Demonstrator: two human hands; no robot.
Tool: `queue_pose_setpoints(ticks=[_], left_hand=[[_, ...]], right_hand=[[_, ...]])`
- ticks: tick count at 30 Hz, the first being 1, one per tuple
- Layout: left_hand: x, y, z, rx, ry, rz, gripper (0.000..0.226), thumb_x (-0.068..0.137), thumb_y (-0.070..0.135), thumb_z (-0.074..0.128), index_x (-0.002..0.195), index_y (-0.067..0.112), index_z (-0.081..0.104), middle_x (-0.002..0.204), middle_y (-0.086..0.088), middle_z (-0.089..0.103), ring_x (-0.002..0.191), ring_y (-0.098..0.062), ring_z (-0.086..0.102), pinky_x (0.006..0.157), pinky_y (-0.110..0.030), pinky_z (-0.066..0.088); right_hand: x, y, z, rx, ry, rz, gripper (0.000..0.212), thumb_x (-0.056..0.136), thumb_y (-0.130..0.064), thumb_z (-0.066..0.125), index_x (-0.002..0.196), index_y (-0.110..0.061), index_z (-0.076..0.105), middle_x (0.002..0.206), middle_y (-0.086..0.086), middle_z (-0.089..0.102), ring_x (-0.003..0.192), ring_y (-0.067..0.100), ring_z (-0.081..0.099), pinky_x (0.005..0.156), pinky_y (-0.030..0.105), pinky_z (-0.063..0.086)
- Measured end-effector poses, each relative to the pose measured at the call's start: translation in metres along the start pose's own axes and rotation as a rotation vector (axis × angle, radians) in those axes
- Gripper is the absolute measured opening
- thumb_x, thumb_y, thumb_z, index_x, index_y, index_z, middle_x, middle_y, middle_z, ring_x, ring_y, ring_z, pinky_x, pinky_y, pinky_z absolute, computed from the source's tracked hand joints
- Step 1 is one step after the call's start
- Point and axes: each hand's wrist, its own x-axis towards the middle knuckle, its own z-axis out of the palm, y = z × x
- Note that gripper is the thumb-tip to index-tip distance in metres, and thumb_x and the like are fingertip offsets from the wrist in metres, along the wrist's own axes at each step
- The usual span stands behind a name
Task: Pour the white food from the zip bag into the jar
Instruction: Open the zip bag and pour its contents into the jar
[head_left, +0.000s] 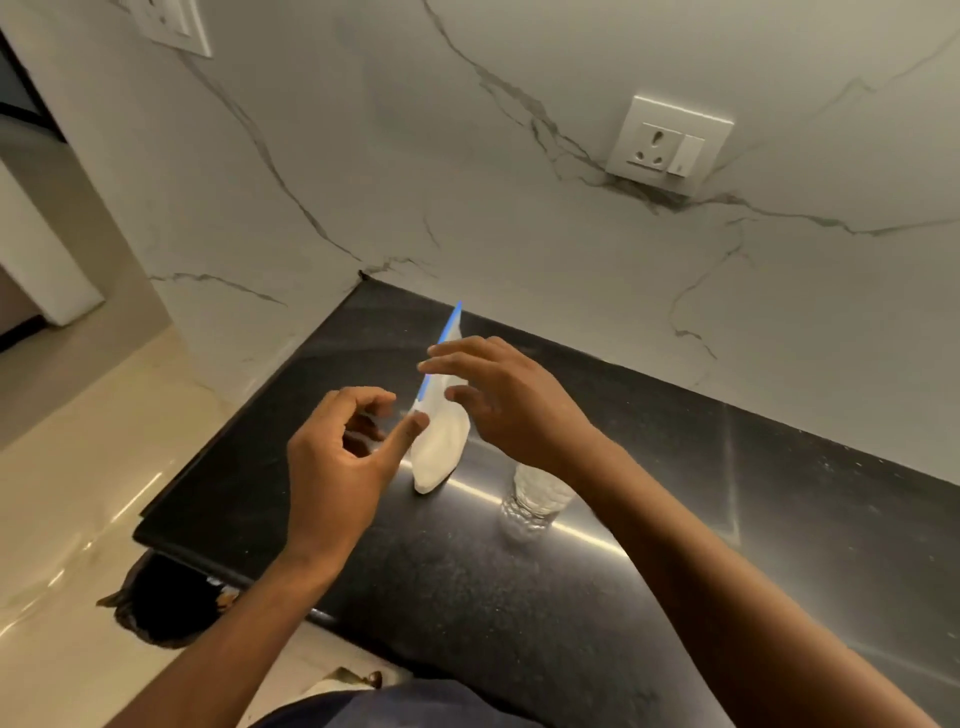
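On counter (779, 519), zip bag (440, 449) standing btw L hand (332, 467), R hand (517, 408), fingers (457, 349) apart

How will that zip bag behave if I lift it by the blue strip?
Likely floppy: the zip bag is thin film, empty up top. Probably bottom-heavy, since the white food bulges at its base. It may topple if nudged, standing on a narrow foot.

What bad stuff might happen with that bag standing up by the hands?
The zip bag stands upright on its narrow bottom on the counter, and neither hand seems to grip it, so a bump from the left hand or right hand might tip it. The jar sits right under the right forearm, where it may get knocked over.
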Motion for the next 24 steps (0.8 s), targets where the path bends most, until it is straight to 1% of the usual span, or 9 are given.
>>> queue_pose_setpoints(ticks=[3, 6, 9, 12, 14, 17, 19, 22, 24], left_hand=[[-0.002, -0.007, 0.003, -0.041, -0.030, -0.025, 0.032, 0.084, 0.045, 0.079, 0.107, 0.022, 0.075, 0.095, 0.009, 0.075, 0.087, -0.003, 0.072, 0.073, -0.012, 0.058], [0.001, -0.015, 0.008, -0.038, -0.036, -0.020, 0.032, 0.087, 0.043, 0.077, 0.108, 0.019, 0.079, 0.095, 0.008, 0.078, 0.084, -0.002, 0.074, 0.071, -0.014, 0.060], [0.002, -0.022, 0.012, -0.034, -0.033, 0.002, 0.037, 0.089, 0.044, 0.073, 0.111, 0.015, 0.080, 0.093, 0.012, 0.076, 0.086, 0.005, 0.072, 0.068, -0.008, 0.057], [-0.001, -0.028, 0.014, -0.054, -0.046, -0.015, 0.043, 0.088, 0.050, 0.072, 0.113, 0.017, 0.080, 0.094, 0.017, 0.074, 0.092, 0.011, 0.070, 0.071, -0.006, 0.055], [-0.002, -0.031, 0.014, -0.069, -0.058, -0.033, 0.045, 0.087, 0.052, 0.074, 0.115, 0.019, 0.080, 0.097, 0.017, 0.075, 0.094, 0.008, 0.072, 0.073, -0.009, 0.058], [-0.002, -0.031, 0.014, -0.043, -0.034, -0.027, 0.042, 0.088, 0.053, 0.072, 0.114, 0.020, 0.080, 0.096, 0.017, 0.075, 0.084, 0.002, 0.074, 0.071, -0.019, 0.063], [0.000, -0.029, 0.013, -0.014, -0.007, -0.013, 0.040, 0.089, 0.052, 0.072, 0.111, 0.020, 0.080, 0.094, 0.017, 0.074, 0.080, 0.002, 0.072, 0.068, -0.025, 0.064], [0.002, -0.031, 0.014, 0.039, -0.001, -0.014, 0.033, 0.092, 0.047, 0.074, 0.110, 0.019, 0.081, 0.096, 0.013, 0.077, 0.080, 0.000, 0.071, 0.068, -0.032, 0.065], [0.003, -0.032, 0.015, 0.063, -0.005, -0.022, 0.035, 0.092, 0.047, 0.074, 0.110, 0.018, 0.080, 0.100, 0.005, 0.082, 0.081, -0.005, 0.073, 0.069, -0.036, 0.066]], right_hand=[[0.019, -0.009, 0.003, -0.098, -0.141, -0.065, 0.041, 0.102, -0.017, 0.066, 0.140, -0.031, 0.063, 0.150, -0.004, 0.058, 0.134, 0.019, 0.053, 0.099, 0.036, 0.055], [0.028, -0.012, 0.003, -0.179, -0.246, -0.107, 0.033, 0.102, -0.015, 0.065, 0.131, -0.028, 0.071, 0.142, -0.004, 0.065, 0.125, 0.018, 0.057, 0.093, 0.038, 0.057], [0.031, -0.013, 0.001, -0.210, -0.286, -0.118, 0.031, 0.104, -0.016, 0.063, 0.132, -0.027, 0.071, 0.138, -0.004, 0.068, 0.120, 0.017, 0.058, 0.094, 0.038, 0.055], [0.032, -0.012, 0.000, -0.224, -0.314, -0.150, 0.028, 0.104, -0.023, 0.063, 0.131, -0.025, 0.072, 0.134, -0.003, 0.068, 0.122, 0.016, 0.057, 0.098, 0.038, 0.054], [0.032, -0.012, 0.001, -0.245, -0.320, -0.176, 0.024, 0.104, -0.025, 0.063, 0.126, -0.024, 0.073, 0.129, -0.002, 0.068, 0.118, 0.016, 0.057, 0.096, 0.036, 0.053], [0.033, -0.010, 0.004, -0.235, -0.310, -0.179, 0.021, 0.105, -0.025, 0.062, 0.123, -0.024, 0.072, 0.125, -0.003, 0.067, 0.114, 0.016, 0.055, 0.091, 0.032, 0.051], [0.034, -0.008, 0.006, -0.246, -0.302, -0.193, 0.022, 0.106, -0.026, 0.061, 0.126, -0.028, 0.070, 0.125, -0.004, 0.064, 0.113, 0.016, 0.051, 0.087, 0.031, 0.046], [0.034, -0.005, 0.008, -0.330, -0.293, -0.236, 0.029, 0.104, -0.026, 0.063, 0.133, -0.030, 0.065, 0.130, -0.004, 0.061, 0.120, 0.017, 0.046, 0.087, 0.028, 0.038], [0.034, -0.004, 0.009, -0.375, -0.288, -0.262, 0.034, 0.103, -0.026, 0.066, 0.136, -0.030, 0.063, 0.135, -0.003, 0.058, 0.126, 0.018, 0.044, 0.091, 0.030, 0.038]])
